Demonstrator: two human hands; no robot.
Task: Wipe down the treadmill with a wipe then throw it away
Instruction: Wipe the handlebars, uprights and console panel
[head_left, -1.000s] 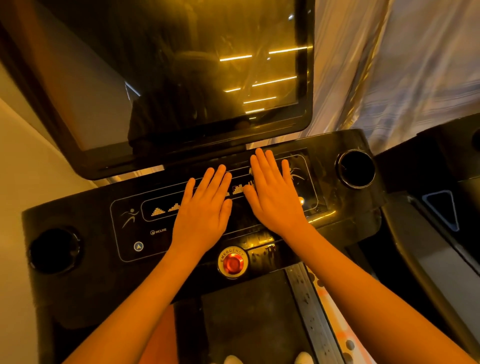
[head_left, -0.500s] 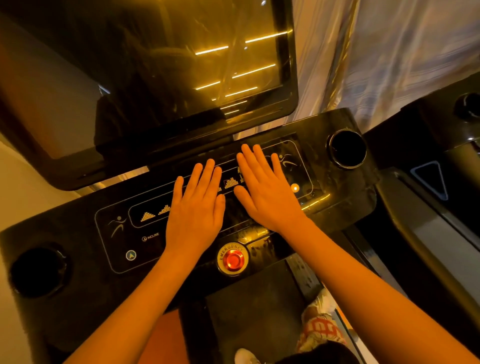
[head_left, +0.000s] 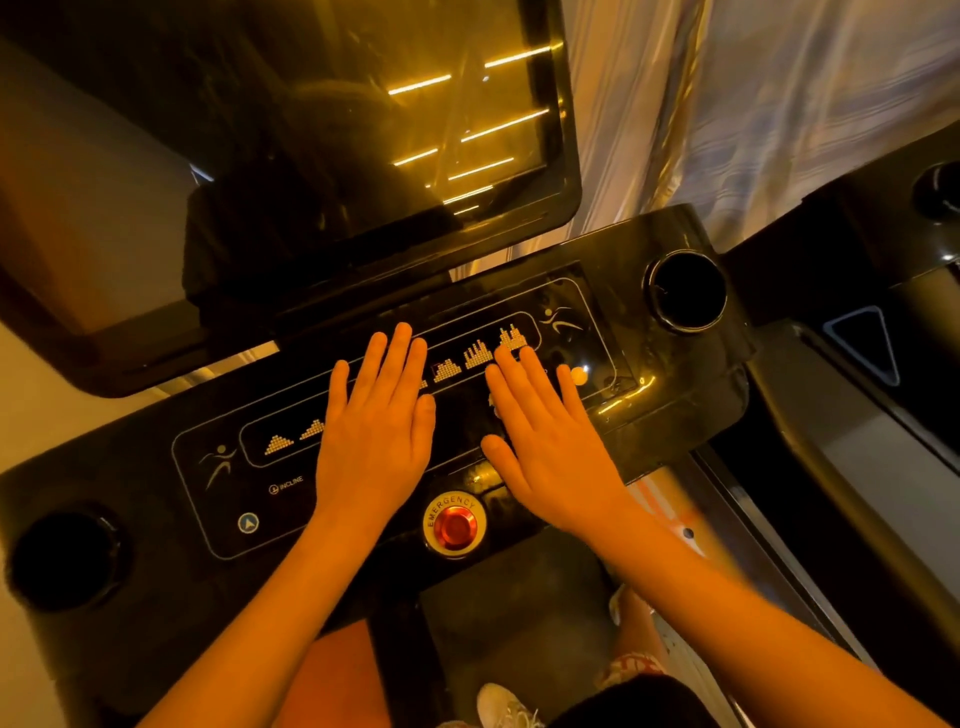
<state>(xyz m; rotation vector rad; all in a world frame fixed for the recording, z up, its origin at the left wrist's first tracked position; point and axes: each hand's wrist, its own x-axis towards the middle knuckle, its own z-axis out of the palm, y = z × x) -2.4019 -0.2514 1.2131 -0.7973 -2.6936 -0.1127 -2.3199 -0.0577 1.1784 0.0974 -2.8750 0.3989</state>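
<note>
Pale striped curtain (head_left: 779, 104) hangs behind the machine, and everything sits under a dim amber light. From where I stand, the treadmill console (head_left: 675, 395) is a glossy black slab with a big dark screen (head_left: 363, 156) tilted above it, ceiling lights mirrored in the glass. A round cup holder (head_left: 685, 291) is sunk into the console's right end and another (head_left: 65, 558) into its left.

Both hands lie palm-down and flat on the control panel, apart from each other, with a row of lit bar symbols showing between them. On the left hand (head_left: 374, 431) the fingers are straight and held close together; on the right hand (head_left: 550, 447) they are straight and slightly fanned. Whether a wipe lies under either palm I cannot tell.

Just below the gap between the wrists sits the red emergency button (head_left: 454, 526). A white shoe (head_left: 501, 706) shows at the bottom edge, and a second machine (head_left: 857, 415) stands to the right.
</note>
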